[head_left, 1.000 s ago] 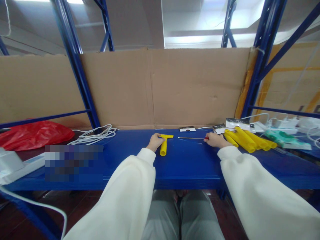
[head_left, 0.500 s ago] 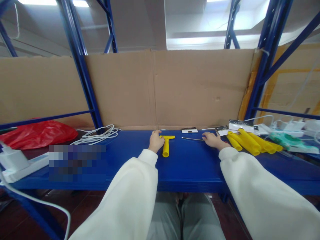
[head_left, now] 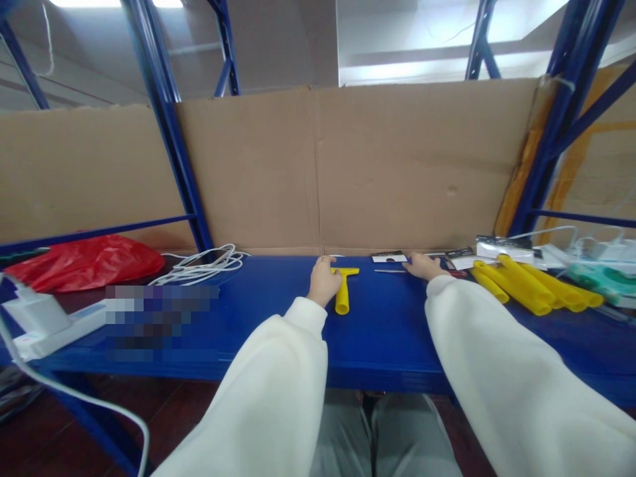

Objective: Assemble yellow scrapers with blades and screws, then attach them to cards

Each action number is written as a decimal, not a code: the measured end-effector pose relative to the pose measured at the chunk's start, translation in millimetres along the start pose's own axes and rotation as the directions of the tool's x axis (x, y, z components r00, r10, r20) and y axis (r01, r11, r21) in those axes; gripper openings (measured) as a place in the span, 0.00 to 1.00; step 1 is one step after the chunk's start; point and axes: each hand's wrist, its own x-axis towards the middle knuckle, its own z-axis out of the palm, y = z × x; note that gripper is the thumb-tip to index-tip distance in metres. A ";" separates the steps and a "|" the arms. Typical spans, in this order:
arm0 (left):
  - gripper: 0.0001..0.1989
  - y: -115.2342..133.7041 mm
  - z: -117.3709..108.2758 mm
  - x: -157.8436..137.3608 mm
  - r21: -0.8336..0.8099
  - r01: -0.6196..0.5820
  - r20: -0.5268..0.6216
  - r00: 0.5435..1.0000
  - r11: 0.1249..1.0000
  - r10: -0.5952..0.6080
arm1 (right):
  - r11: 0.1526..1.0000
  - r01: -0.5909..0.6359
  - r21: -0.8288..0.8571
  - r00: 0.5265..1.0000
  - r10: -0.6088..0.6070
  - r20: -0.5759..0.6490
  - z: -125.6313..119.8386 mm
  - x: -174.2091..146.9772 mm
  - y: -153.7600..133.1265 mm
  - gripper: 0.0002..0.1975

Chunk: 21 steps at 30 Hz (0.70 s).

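Observation:
My left hand is closed around the left side of a yellow plastic T-shaped scraper, which has a hollow round handle pointing toward me. Its crossbar lies at the far end, partly behind my fingers. Further right, my right hand has its fingers closed at the right end of a thin metal strip low over the table. That end is hidden under the fingertips. Just behind the strip lies a small black-and-white card.
Several yellow tubes lie piled on the right of the blue table, beside white packets and a green roll. On the left are a white cable, a red bag and a power strip. Cardboard stands behind.
My right hand has shifted slightly left and away from me, covering more of the metal strip's end. The strip appears more level. My left hand stays on the yellow scraper. The view has turned slightly.

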 end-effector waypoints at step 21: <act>0.17 4.5 0.7 -7.1 0.023 -0.032 0.030 0.999 0.999 0.032 | 0.980 -0.179 0.089 0.983 0.181 -0.020 10.4 23.3 -34.4 0.23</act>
